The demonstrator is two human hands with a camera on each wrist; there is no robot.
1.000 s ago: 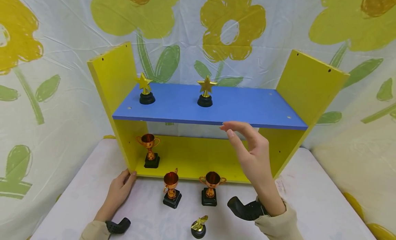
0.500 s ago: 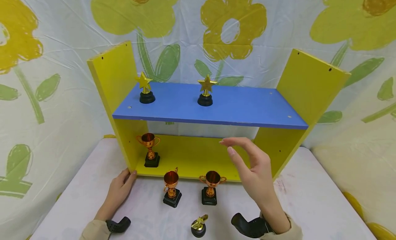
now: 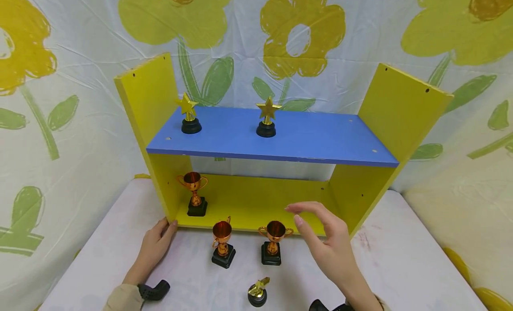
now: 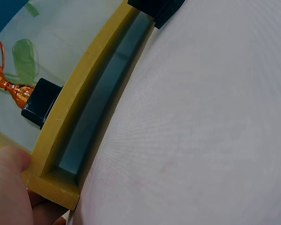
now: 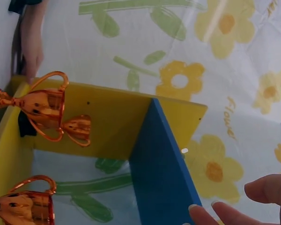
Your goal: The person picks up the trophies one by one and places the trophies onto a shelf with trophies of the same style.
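My left hand (image 3: 157,240) grips the lower left corner of a yellow and blue shelf (image 3: 256,139); in the left wrist view its thumb (image 4: 11,161) lies on the yellow panel and fingers reach round beneath. My right hand (image 3: 331,244), holding nothing, hovers right of a bronze trophy cup (image 3: 275,231), fingers bent and thumb apart. Another bronze trophy cup (image 3: 222,233) stands left of that one, on the table before the shelf. Nearer me is a gold star trophy (image 3: 257,293) with a round black base.
One bronze trophy cup (image 3: 193,182) stands at the left of the bottom yellow board. Two gold star trophies stand on the blue board (image 3: 320,137), one star trophy (image 3: 191,125) at left, the other star trophy (image 3: 266,129) near the middle. Flowered cloth (image 3: 240,17) hangs behind.
My right hand has come down and toward me, from in front of the blue board's edge to beside the right-hand trophy cup. My left hand stays at the shelf's corner.
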